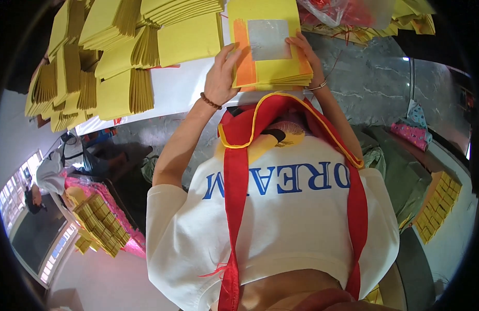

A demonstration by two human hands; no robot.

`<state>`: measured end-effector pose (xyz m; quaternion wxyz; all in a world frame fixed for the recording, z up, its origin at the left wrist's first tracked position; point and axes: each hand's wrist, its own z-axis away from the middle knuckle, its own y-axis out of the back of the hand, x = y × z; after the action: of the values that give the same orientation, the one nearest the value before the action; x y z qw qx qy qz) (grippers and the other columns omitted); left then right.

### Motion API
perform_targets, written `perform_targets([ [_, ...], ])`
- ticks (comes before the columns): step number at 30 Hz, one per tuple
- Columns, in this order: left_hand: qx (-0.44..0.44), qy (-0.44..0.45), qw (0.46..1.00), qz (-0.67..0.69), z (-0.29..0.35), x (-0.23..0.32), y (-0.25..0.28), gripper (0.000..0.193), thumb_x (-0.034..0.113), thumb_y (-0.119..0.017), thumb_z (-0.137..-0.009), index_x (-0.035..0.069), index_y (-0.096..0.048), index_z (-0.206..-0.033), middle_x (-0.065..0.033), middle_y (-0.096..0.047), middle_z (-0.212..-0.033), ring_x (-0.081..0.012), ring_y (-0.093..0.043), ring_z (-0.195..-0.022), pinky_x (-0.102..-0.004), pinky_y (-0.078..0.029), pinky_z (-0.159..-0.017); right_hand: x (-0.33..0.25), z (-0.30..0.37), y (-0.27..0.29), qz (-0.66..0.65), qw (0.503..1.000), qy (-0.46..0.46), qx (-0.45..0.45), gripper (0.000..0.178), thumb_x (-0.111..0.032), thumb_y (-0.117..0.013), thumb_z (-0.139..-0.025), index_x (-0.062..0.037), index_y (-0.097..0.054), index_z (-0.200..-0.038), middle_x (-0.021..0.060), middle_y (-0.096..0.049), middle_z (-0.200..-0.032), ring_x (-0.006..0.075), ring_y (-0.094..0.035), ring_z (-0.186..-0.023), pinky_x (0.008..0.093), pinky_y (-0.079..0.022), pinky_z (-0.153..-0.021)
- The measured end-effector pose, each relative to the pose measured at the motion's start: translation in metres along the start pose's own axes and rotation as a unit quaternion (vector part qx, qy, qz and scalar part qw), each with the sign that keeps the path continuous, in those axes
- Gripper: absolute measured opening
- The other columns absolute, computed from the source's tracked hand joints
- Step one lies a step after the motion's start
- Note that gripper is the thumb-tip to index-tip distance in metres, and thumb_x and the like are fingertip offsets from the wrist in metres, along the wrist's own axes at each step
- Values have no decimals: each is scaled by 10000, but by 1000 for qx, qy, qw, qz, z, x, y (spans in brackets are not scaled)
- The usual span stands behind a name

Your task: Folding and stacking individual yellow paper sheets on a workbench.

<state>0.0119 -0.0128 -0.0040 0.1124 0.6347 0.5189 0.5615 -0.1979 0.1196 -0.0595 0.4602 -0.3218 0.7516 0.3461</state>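
A stack of yellow paper sheets [273,74] sits at the table's near edge. Orange strips run down its sides, and a silver-grey square [269,39] lies in the middle of its top sheet. My left hand [222,73] grips the stack's left side, its fingertips at the orange strip. From the opposite side my right hand [308,56] holds it, with fingertips over the edge near the silver square. Parts of both hands' fingers are hidden by the paper. A flat yellow paper pile [190,40] lies just left of my left hand.
Several fanned yellow paper bundles [115,93] crowd the white tabletop [174,85] at left. A clear and red plastic bag [348,11] lies at upper right. Another person [55,171] is at far left near yellow bundles [100,220]. Green covering [400,171] is at right.
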Motion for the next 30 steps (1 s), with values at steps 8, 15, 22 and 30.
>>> perform_targets([
  [8, -6, -64, 993, -101, -5, -16, -1, 387, -1, -544, -692, 126, -571, -1057, -75, -562, -1070, -267, -532, -974, -354, -476, -688, 9, -4, 16, 56, 995, 69, -50, 189, -54, -587, -724, -85, -604, -910, 87, -571, -1130, 309, -375, -1230, 384, -290, -1012],
  [15, 24, -144, 963, -226, -20, 7, 28, 316, 160, -535, -716, 132, -593, -1025, -62, -583, -1052, -206, -548, -931, -318, -386, -740, -44, -17, 34, 138, 983, 96, -77, 118, -147, -572, -754, -99, -589, -861, 82, -570, -1127, 326, -394, -1213, 408, -289, -998],
  [22, -76, -87, 992, 48, 20, 17, 24, 222, 85, -512, -757, 88, -561, -973, -64, -577, -1056, -223, -545, -943, -330, -370, -794, -72, 21, 37, 106, 969, 18, -221, 204, -164, -606, -738, -153, -555, -935, 33, -592, -1063, 246, -477, -1144, 429, -262, -962],
  [30, -49, 218, 963, 150, 18, 14, -4, 195, 178, -468, -885, 33, -529, -1000, -151, -554, -715, -330, -541, -690, -379, -417, -632, -66, 24, 8, -112, 948, -297, 21, 349, -235, -474, -892, -1, -492, -1150, 77, -587, -982, 127, -539, -890, 246, -422, -756],
])
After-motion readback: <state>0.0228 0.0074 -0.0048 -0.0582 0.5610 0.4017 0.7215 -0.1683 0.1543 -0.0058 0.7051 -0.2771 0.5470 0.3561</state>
